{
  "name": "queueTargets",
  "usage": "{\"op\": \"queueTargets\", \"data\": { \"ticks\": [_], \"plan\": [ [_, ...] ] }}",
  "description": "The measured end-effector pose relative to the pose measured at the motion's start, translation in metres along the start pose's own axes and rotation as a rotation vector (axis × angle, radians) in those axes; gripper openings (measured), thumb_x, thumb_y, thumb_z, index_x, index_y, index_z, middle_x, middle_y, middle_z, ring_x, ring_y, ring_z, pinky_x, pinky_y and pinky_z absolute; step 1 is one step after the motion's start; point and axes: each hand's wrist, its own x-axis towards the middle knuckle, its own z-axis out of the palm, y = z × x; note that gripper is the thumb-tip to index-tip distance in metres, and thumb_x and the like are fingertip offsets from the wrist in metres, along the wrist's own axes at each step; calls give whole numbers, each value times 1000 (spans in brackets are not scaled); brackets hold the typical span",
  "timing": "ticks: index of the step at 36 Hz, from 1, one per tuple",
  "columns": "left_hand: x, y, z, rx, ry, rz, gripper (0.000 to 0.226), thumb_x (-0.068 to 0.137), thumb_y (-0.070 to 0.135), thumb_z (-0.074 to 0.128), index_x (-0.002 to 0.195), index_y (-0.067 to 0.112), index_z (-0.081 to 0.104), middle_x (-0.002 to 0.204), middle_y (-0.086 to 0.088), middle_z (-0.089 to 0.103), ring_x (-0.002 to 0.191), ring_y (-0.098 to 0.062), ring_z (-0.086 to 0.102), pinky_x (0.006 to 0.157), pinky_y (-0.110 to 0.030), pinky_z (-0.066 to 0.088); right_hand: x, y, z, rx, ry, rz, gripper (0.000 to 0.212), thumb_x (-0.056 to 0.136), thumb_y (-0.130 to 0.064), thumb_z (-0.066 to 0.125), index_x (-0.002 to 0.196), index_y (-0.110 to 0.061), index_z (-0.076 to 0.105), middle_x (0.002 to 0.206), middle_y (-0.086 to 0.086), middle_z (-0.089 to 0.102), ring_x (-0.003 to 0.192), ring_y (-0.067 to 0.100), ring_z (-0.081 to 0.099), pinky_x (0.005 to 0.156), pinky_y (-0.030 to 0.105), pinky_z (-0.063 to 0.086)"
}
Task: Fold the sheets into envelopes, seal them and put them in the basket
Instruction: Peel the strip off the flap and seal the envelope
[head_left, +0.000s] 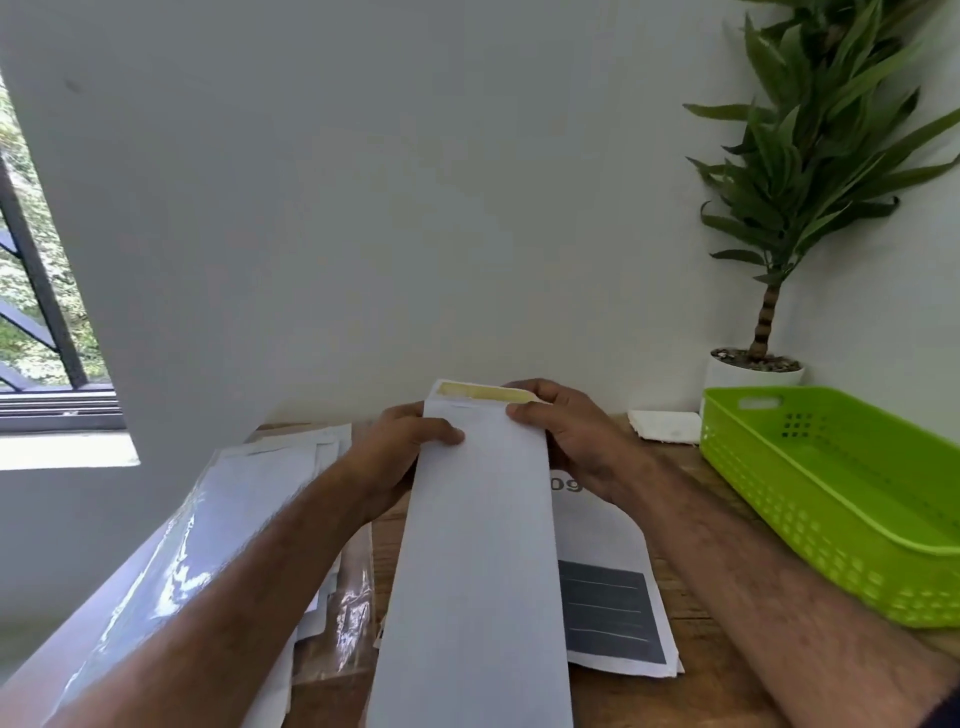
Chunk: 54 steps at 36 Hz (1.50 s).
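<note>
A long white envelope (478, 545) is being held lengthwise above the desk (691, 696), its far flap (488, 392) lifted and the glue strip exposed. It is being pinched at the far end by the left hand (410, 447) and right hand (566, 436). If uneven pressure is applied, the flap is likely being sealed crooked. The green basket (831, 499) is waiting at the right.

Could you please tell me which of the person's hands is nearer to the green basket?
Right. The right hand grips the envelope's far right edge, on the side facing the green basket. The left hand holds the opposite edge, farther away.
</note>
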Motion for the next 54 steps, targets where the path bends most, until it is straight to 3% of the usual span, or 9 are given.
{"op": "queueTargets", "data": {
  "ticks": [8, 14, 21, 25, 31, 36, 44, 48, 54],
  "plan": [
    [5, -1, 0, 40, 120, 154, 35, 82, -10, 63, 112, 8, 69, 102, -16, 69, 87, -33, 66, 83, -50, 57, -3, 1, 4, -25, -26, -32, 14, 94, -12, 66, 103, -18, 74, 90, 8, 73, 75, 22, 67, 62, 31, 51],
    [4, -2, -3, 29, 128, 200, 25, 86, -7, 58, 81, 10, 76, 80, -11, 70, 71, -24, 63, 65, -31, 53, -6, -3, 5, 22, -45, -35, 20, 95, -9, 60, 102, -17, 77, 84, 2, 72, 69, 14, 66, 57, 24, 51],
    [2, 0, 1, -28, 208, 165, 36, 84, 4, 47, 69, 12, 78, 86, -9, 72, 78, -25, 65, 70, -35, 54, -5, -3, 5, 5, -31, -33, 27, 94, -4, 53, 95, -12, 79, 86, 5, 73, 73, 18, 65, 56, 25, 52],
    [3, 1, 0, -24, 218, 125, 28, 88, 18, 54, 76, 8, 77, 84, -8, 74, 76, -24, 68, 70, -35, 55, -6, -3, 4, 28, -4, -20, 36, 91, -11, 43, 89, -5, 78, 86, 16, 64, 75, 28, 56, 58, 27, 53],
    [4, -4, 4, 124, 206, 211, 11, 79, 12, 82, 83, 10, 72, 80, -6, 72, 69, -21, 67, 61, -31, 56, -2, 0, 6, -50, 39, -82, 17, 87, -15, 76, 101, -7, 76, 91, 7, 75, 78, 17, 71, 62, 25, 56],
    [7, -7, 0, 119, 178, 202, 34, 71, 13, 87, 103, 18, 76, 101, -12, 75, 89, -31, 73, 81, -46, 62, 0, 2, 5, -86, 40, -53, 27, 80, -10, 82, 107, -15, 77, 101, 12, 77, 83, 20, 75, 67, 29, 58],
    [3, -2, 7, 268, 119, 231, 13, 84, 8, 77, 96, 5, 76, 92, -14, 77, 84, -31, 74, 74, -40, 62, -4, 1, 6, -152, 31, -66, 14, 79, -14, 83, 88, -5, 75, 78, 5, 75, 63, 13, 69, 50, 20, 50],
    [0, 5, 1, 189, -14, 127, 19, 96, 5, 61, 111, -1, 71, 100, -21, 74, 83, -26, 70, 71, -34, 60, -2, -4, -3, -185, -32, -39, 17, 87, -16, 77, 100, -5, 77, 89, 7, 77, 76, 17, 70, 64, 28, 57],
    [-1, 5, -1, 378, -74, 116, 28, 104, 17, 51, 130, 20, 63, 114, -12, 71, 91, -19, 72, 76, -34, 61, -7, -12, -8, -345, -62, -94, 16, 86, -17, 79, 98, -7, 77, 94, 12, 77, 77, 15, 70, 66, 30, 54]
  ]
}}
